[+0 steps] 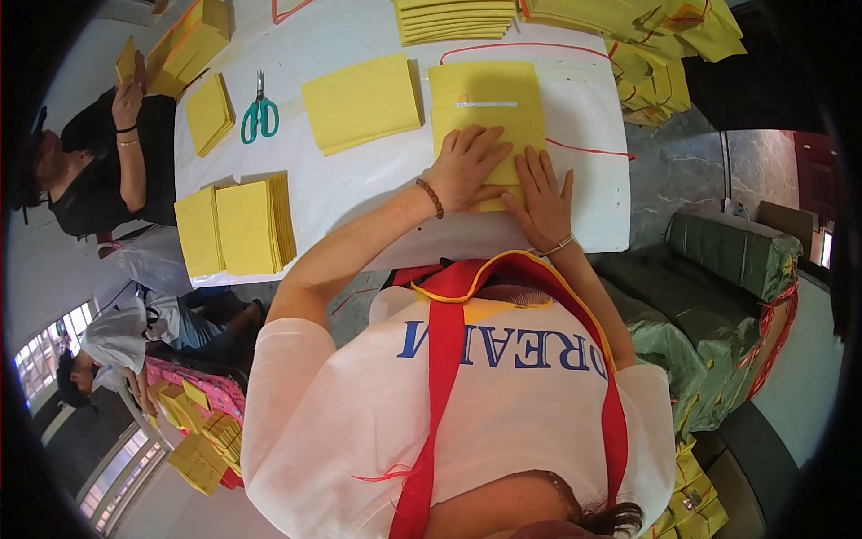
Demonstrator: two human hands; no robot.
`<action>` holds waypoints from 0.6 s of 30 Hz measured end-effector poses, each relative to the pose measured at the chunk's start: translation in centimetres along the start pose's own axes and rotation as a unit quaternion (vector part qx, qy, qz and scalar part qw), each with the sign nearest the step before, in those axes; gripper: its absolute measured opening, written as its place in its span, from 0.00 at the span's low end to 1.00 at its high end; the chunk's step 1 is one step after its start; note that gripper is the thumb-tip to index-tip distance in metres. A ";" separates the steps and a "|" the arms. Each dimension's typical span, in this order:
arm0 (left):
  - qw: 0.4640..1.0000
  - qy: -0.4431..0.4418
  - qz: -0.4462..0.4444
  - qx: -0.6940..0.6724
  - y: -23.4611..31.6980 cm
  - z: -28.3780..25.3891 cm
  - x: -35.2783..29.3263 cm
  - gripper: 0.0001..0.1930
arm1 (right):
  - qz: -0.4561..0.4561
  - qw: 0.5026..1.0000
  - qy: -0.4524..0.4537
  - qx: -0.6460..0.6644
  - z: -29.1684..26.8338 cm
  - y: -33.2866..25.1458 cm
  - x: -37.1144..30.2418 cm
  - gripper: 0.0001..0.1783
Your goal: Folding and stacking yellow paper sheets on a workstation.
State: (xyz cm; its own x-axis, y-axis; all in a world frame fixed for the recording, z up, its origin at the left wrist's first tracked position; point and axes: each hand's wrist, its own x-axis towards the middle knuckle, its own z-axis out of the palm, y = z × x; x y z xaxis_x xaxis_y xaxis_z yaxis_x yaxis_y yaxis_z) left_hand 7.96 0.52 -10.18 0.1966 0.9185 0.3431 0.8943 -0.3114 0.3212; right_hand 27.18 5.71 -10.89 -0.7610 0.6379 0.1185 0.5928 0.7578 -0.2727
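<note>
Yellow paper (485,85) lies on the white table right in front of me, with a pale shiny strip across its upper part. My left hand (469,166), a beaded bracelet at its wrist, rests palm down on the lower left of this paper. Beside it, my right hand (544,199) lies flat on the lower right part, fingers stretched out. Neither hand grips anything. Whether the paper is one sheet or a stack cannot be made out under my hands. Just to the left sits a separate stack of yellow paper (361,103).
Green-handled scissors (259,119) and yellow bundles (256,229) are on the left of the white table (359,193). Red string (588,151) trails at the right. More yellow stacks (453,20) stand at the back. Two people work at the left. Green wrapped bales (718,314) are to my right.
</note>
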 end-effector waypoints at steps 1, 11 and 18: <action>1.000 0.003 -0.001 0.003 0.0 0.1 0.1 0.27 | 0.011 1.000 -0.025 0.014 0.1 0.4 0.0 0.31; 0.993 0.018 0.029 0.112 0.5 -2.5 1.1 0.27 | 0.129 0.841 0.121 0.511 -3.8 1.2 1.9 0.28; 0.967 0.143 -0.004 0.210 -6.3 -10.9 -3.5 0.30 | 0.135 0.857 0.125 0.481 -2.5 1.3 1.4 0.25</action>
State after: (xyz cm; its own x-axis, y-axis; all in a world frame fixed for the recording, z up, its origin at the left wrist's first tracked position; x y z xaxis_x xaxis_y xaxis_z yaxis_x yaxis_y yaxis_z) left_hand -2.74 -3.42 -3.81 0.1231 0.7971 0.5911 0.9916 -0.1227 -0.0411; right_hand 27.56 7.89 -8.73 -0.4791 0.8726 0.0949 0.1562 0.1911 -0.9691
